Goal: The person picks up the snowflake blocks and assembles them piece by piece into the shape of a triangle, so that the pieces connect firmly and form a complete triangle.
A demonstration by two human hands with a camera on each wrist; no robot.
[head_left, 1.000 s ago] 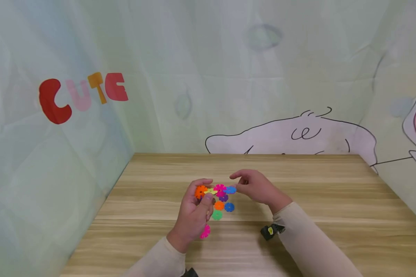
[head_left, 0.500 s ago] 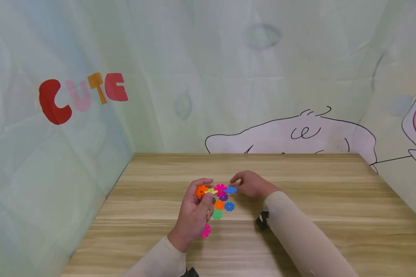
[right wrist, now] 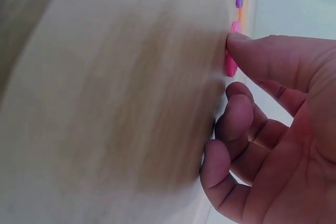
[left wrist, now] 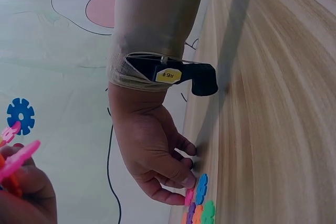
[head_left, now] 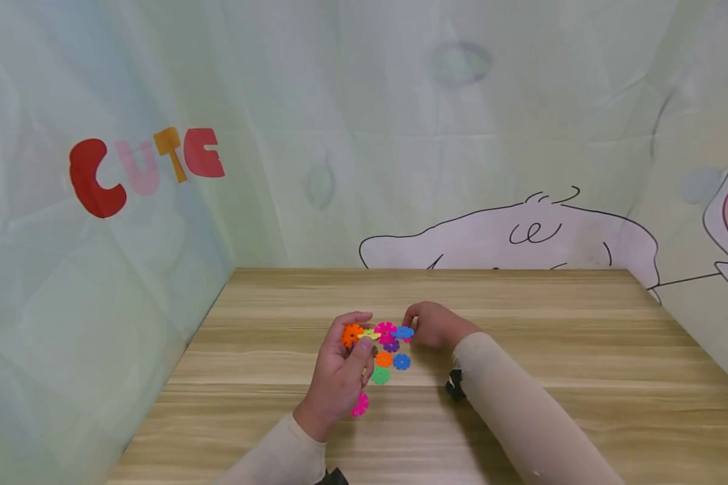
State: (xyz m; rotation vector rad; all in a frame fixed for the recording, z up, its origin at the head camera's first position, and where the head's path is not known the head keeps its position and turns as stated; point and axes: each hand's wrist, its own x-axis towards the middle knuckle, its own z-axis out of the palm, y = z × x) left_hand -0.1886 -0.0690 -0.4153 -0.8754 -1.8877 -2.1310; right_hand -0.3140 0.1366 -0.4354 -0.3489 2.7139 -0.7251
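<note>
Right hand [head_left: 437, 325] pinches a pink snowflake disc [right wrist: 231, 67] on the counter [head_left: 522, 296]
Pickup seems underway; left hand [head_left: 338, 374] grips linked discs [head_left: 385, 331]; the next move likely calls for a clean lift.

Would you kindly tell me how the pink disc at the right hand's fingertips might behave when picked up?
The pink disc looks thin and plastic-like, so probably light and fairly stiff. It appears flat on the table, so rolling seems unlikely, though it may slide under the right hand.
</note>
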